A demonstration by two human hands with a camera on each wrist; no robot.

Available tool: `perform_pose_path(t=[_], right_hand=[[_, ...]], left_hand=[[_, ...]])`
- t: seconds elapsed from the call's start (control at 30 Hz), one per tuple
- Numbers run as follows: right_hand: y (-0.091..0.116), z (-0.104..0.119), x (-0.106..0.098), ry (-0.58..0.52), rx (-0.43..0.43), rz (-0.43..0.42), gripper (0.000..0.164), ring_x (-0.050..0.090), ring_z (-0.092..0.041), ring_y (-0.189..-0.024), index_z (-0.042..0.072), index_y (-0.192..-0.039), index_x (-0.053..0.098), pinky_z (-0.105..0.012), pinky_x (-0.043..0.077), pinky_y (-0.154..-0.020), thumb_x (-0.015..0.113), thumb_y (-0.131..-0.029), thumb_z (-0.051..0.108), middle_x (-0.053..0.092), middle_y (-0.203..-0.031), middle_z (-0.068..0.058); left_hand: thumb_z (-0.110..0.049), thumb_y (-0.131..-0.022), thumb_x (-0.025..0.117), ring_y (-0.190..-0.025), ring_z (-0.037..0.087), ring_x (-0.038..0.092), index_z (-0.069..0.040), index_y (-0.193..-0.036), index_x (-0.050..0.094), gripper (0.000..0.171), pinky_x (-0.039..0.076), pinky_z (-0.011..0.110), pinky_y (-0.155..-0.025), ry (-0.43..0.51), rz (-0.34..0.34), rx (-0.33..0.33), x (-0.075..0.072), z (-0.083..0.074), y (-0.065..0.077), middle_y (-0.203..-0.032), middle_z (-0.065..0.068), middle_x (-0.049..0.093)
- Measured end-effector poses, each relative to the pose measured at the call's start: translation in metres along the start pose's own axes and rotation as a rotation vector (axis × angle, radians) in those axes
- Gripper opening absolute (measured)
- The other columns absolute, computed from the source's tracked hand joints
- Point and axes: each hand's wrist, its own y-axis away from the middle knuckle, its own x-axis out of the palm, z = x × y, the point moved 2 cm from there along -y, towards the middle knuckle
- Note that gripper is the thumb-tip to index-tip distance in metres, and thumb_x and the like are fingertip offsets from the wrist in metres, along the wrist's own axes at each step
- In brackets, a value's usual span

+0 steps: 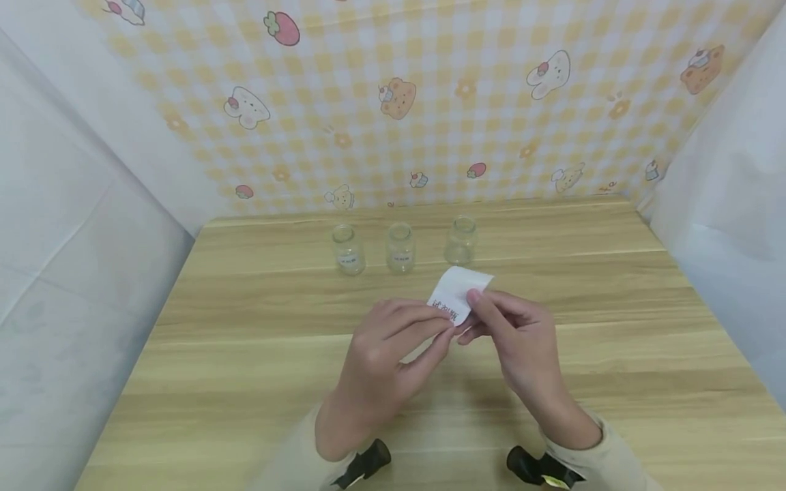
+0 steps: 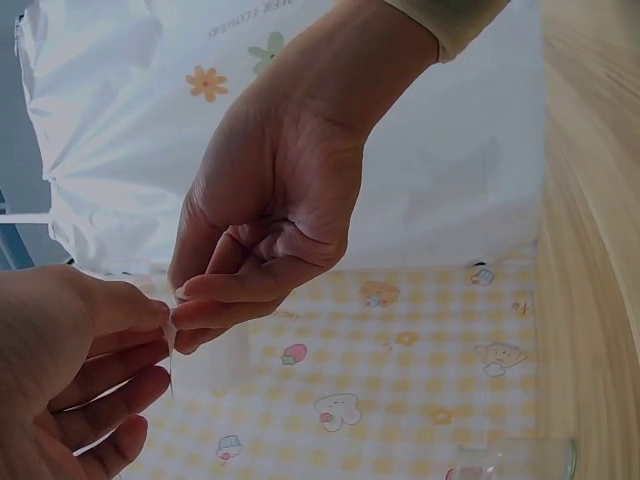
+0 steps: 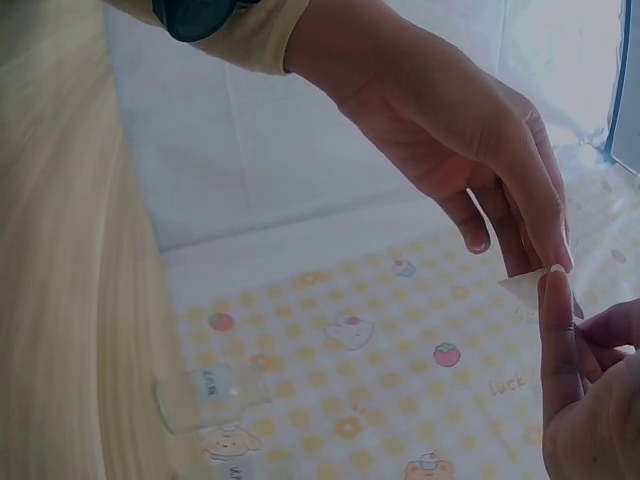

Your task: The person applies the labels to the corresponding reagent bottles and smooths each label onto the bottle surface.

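Observation:
A small white label sheet [image 1: 459, 286] with dark handwriting is held between the two hands, bent into a curve. My left hand [image 1: 387, 354] pinches its lower left edge near the writing with the fingertips. On the other side, my right hand [image 1: 525, 344] grips the sheet, thumb on its face and fingers behind. In the left wrist view the label [image 2: 172, 350] shows nearly edge-on between the fingertips of both hands. Seen from the right wrist, a pale corner of the sheet [image 3: 525, 288] sticks out beside the fingertips.
Behind the hands stand three lidless glass jars in a row. The left jar [image 1: 348, 252] and middle jar [image 1: 401, 249] carry small written labels; the right jar [image 1: 462, 242] shows none. They stand on a wood-grain table [image 1: 258, 382], before a yellow checked cloth [image 1: 442, 129].

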Motion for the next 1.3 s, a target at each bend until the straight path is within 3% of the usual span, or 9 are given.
perform_pose_path(t=[0.17, 0.37, 0.67, 0.97, 1.17, 1.3], right_hand=[[0.0016, 0.0005, 0.0008, -0.003, -0.058, 0.034, 0.016, 0.076, -0.02, -0.07, -0.008, -0.097, 0.077, -0.036, 0.063, -0.068, 0.061, -0.097, -0.012, 0.077, -0.084, -0.015], [0.0041, -0.0014, 0.0057, -0.029, -0.096, 0.116, 0.016, 0.077, -0.022, -0.076, -0.011, -0.096, 0.076, -0.039, 0.063, -0.074, 0.061, -0.095, -0.017, 0.078, -0.088, -0.014], [0.0072, -0.0017, 0.0072, 0.043, -0.08, 0.065, 0.013, 0.077, -0.021, -0.075, -0.011, -0.092, 0.075, -0.035, 0.063, -0.076, 0.063, -0.095, -0.014, 0.078, -0.085, -0.013], [0.0087, -0.0017, 0.0079, -0.005, -0.111, 0.059, 0.021, 0.078, -0.021, -0.081, -0.006, -0.095, 0.078, -0.034, 0.062, -0.079, 0.062, -0.093, -0.018, 0.078, -0.089, -0.015], [0.0085, -0.0023, 0.008, -0.023, -0.123, 0.076, 0.021, 0.078, -0.021, -0.082, -0.009, -0.098, 0.077, -0.034, 0.062, -0.081, 0.062, -0.091, -0.021, 0.078, -0.089, -0.015], [0.0075, -0.0034, 0.0074, -0.016, -0.119, 0.097, 0.018, 0.078, -0.022, -0.083, -0.012, -0.099, 0.076, -0.036, 0.062, -0.078, 0.062, -0.092, -0.02, 0.078, -0.09, -0.016]], left_hand=[[-0.003, -0.086, 0.082, -0.093, 0.021, 0.072, -0.001, -0.098, 0.077, 0.013, 0.058, 0.029, -0.087, 0.004, 0.006, -0.043, 0.0005, -0.0006, 0.001, -0.099, 0.007, 0.076], [-0.003, -0.085, 0.084, -0.088, 0.021, 0.072, 0.001, -0.097, 0.077, 0.015, 0.059, 0.027, -0.084, -0.021, -0.039, -0.086, 0.0004, 0.0014, 0.0016, -0.095, 0.008, 0.076], [-0.004, -0.085, 0.083, -0.087, 0.021, 0.076, 0.001, -0.1, 0.08, 0.016, 0.061, 0.032, -0.08, -0.065, -0.056, -0.076, 0.0011, 0.0026, 0.0027, -0.097, 0.01, 0.079], [-0.003, -0.089, 0.075, -0.088, 0.021, 0.076, 0.001, -0.101, 0.08, 0.013, 0.06, 0.033, -0.074, -0.08, -0.054, -0.097, 0.0019, 0.0028, 0.0025, -0.099, 0.01, 0.079], [-0.001, -0.088, 0.072, -0.086, 0.02, 0.076, -0.002, -0.097, 0.081, 0.012, 0.06, 0.033, -0.075, -0.065, -0.071, -0.141, -0.0016, 0.0035, 0.0021, -0.096, 0.007, 0.08], [-0.002, -0.089, 0.072, -0.078, 0.018, 0.074, -0.005, -0.092, 0.08, 0.008, 0.059, 0.033, -0.07, -0.106, -0.083, -0.167, -0.0039, 0.008, 0.0031, -0.088, 0.004, 0.079]])
